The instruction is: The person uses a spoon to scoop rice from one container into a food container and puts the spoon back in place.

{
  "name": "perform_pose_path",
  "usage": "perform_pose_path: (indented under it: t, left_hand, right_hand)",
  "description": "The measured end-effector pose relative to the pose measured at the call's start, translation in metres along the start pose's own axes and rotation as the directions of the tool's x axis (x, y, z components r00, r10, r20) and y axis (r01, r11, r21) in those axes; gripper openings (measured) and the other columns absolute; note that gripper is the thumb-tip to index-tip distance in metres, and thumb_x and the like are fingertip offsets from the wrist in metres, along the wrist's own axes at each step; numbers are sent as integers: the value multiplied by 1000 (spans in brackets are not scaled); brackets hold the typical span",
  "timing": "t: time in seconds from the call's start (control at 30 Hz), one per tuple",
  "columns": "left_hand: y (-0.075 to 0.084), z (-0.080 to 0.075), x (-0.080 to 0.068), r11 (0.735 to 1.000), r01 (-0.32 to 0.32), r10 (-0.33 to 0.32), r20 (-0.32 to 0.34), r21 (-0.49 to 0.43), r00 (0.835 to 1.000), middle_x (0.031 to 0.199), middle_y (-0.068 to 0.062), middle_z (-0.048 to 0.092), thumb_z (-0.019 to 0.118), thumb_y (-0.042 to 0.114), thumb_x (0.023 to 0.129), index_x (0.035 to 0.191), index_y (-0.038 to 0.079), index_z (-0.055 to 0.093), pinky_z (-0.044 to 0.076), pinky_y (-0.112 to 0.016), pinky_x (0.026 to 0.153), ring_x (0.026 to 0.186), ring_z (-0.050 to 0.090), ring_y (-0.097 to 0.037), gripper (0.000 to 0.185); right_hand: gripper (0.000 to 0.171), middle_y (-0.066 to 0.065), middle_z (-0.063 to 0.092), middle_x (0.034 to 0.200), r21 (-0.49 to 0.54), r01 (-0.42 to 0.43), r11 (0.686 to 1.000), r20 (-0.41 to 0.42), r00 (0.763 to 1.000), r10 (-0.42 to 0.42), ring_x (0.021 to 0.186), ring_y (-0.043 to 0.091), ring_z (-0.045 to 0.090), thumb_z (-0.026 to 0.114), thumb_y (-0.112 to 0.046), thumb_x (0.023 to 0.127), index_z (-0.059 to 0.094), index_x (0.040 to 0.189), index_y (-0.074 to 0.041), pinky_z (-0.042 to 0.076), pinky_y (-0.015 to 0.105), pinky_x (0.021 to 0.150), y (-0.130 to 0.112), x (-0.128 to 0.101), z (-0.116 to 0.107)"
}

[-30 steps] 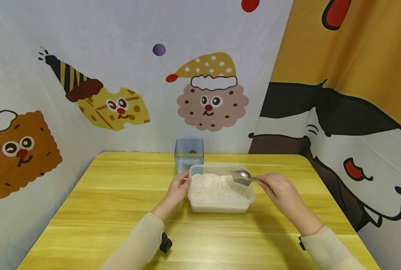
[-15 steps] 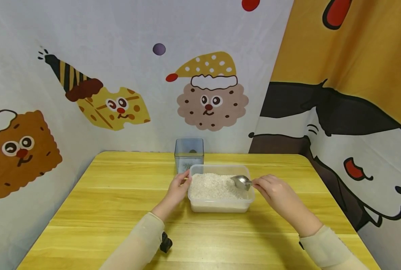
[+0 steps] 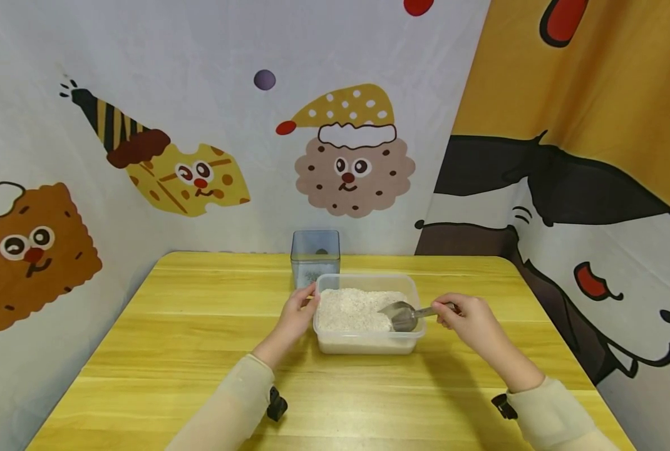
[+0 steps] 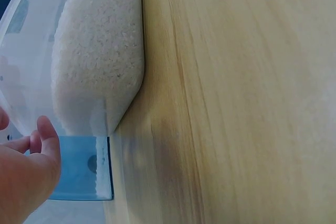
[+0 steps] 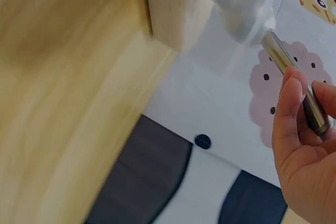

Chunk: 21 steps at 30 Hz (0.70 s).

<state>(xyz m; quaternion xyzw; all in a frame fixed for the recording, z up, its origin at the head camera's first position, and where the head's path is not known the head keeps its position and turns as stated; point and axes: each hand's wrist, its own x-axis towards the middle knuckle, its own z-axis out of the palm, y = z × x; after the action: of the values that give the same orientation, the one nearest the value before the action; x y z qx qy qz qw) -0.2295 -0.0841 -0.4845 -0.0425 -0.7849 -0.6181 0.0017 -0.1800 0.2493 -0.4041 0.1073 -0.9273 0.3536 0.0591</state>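
Note:
A clear plastic container [image 3: 369,346] filled with rice [image 3: 354,310] stands on the table. At its left side my left hand [image 3: 298,316] grips the rim near the far corner; the thumb lies against the outer wall in the left wrist view. My right hand [image 3: 466,316] holds a metal scoop [image 3: 404,317] by its handle, with fingers and thumb curled round it in the right wrist view. The scoop's bowl is over the right part of the container, its tip at the rice. How deep the tip goes is hidden.
A blue see-through bin [image 3: 315,260] stands behind the container's left corner, with some rice showing inside through its wall in the left wrist view. The wooden table [image 3: 200,326] ends at a printed cloth [image 3: 228,75] at the back.
The scoop has come nearer to me within the container and turned so its bowl points left. My right hand has shifted slightly right and rolled. My left hand keeps its place.

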Motion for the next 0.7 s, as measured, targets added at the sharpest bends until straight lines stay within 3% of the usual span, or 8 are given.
perform_pose_path:
  t: [0.27,0.53,0.7]
  left_hand:
    - [0,-1,0,1000,-15,15,0,1,1000,125,-21,50,50,12,99,139,-3,43,48,-37,89,110,53,-32,44]
    - [0,0,0,1000,0,0,-12,-3,1000,127,-21,49,50,13,98,138,-1,45,48,-38,91,111,52,-32,43]
    - [-1,-1,0,1000,-13,13,-8,-7,1000,125,-21,49,50,12,98,138,-2,44,48,-38,91,111,52,-33,43]
  right_hand:
    - [27,12,68,76,255,-154,955,61,988,143,64,14,64,60,-19,93,67,99,6,55,26,59,15,3,10]
    - [29,13,68,78,336,-212,918,95,977,191,69,22,66,60,-19,94,66,102,8,55,26,61,18,4,20]
    - [30,14,68,79,387,-226,894,108,974,200,68,19,66,59,-17,94,64,105,10,55,26,61,16,4,24]
